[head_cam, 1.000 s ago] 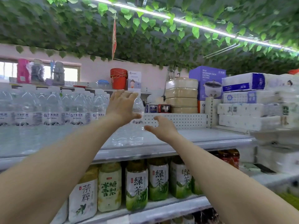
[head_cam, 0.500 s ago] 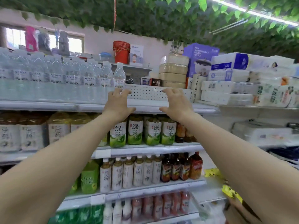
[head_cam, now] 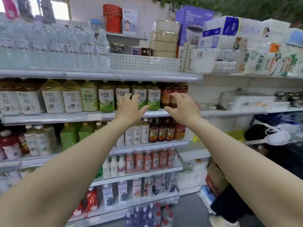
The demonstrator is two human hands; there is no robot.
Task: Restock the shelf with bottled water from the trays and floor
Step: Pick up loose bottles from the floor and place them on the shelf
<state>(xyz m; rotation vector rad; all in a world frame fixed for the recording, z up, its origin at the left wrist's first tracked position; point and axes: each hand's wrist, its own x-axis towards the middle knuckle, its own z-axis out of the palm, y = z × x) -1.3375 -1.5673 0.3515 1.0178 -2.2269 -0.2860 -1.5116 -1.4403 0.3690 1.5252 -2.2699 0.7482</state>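
Several clear water bottles with white labels stand in rows on the left part of the top shelf; the rightmost bottle ends the row, and bare shelf lies to its right. My left hand and my right hand hover side by side in front of the green tea bottles one shelf lower, fingers loosely spread, holding nothing. A pack of capped bottles stands on the floor at the foot of the shelves.
Tea and juice bottles fill the lower shelves. Tissue packs, a purple hot-pot box and stacked tubs sit at the upper right. A person in dark clothes with a white mask crouches at right beside a cardboard box.
My left hand let go of the water bottle on the top shelf. Both hands came down from the top shelf edge to the tea shelf level, and my view tilted down.
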